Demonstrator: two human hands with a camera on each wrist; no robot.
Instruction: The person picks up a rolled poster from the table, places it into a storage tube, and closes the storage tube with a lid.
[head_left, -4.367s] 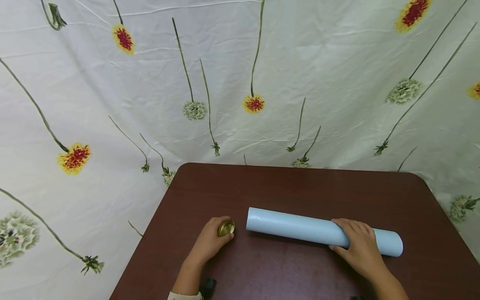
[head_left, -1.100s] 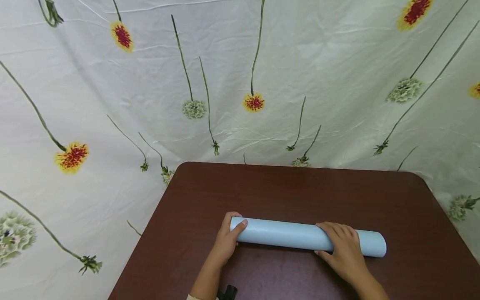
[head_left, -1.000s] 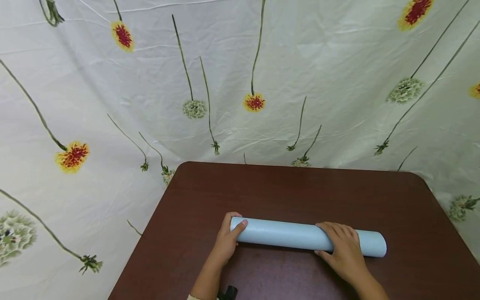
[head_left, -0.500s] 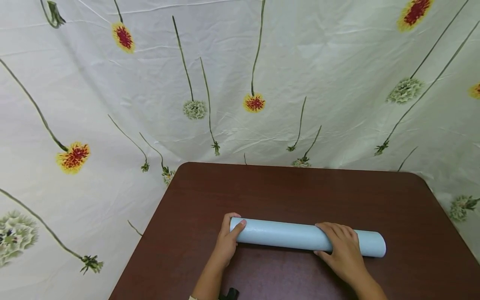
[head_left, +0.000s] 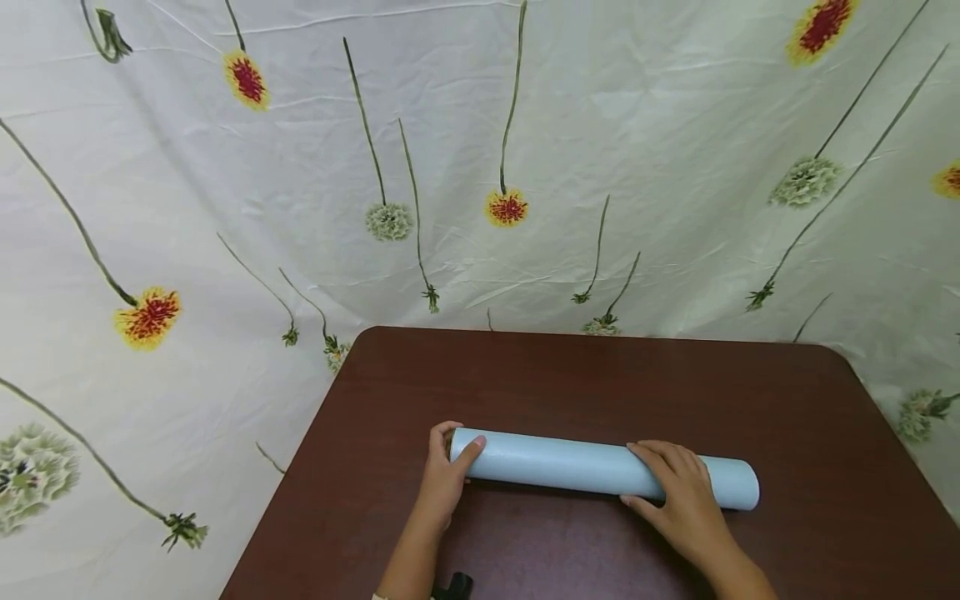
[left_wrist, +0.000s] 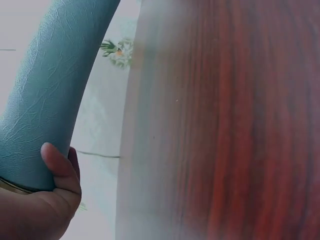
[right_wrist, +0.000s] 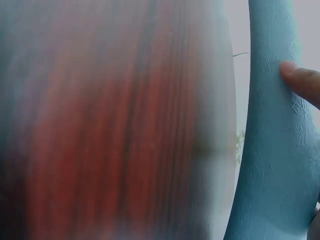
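Note:
A long light blue tube (head_left: 555, 460) with a crinkled, leathery skin lies crosswise near the middle of the table in the head view. At its left end my left hand (head_left: 441, 475) grips it, thumb along the near side and fingers round the end. A gold rim (left_wrist: 15, 187) shows at that end in the left wrist view, largely covered by the hand. Farther right, my right hand (head_left: 678, 492) holds the tube from above, fingers over the far side and thumb on the near side. In the right wrist view one fingertip (right_wrist: 290, 70) presses the tube's surface.
The dark reddish-brown table (head_left: 600, 375) has rounded far corners. Behind and left of it hangs a pale cloth (head_left: 300, 167) printed with flowers. A small black object (head_left: 456, 586) sits beside my left wrist at the bottom edge.
About four seconds ago my left hand held a gold lid apart from the tube; now it grips the tube's left end. Over the last half second, tube and hands have shifted slightly left.

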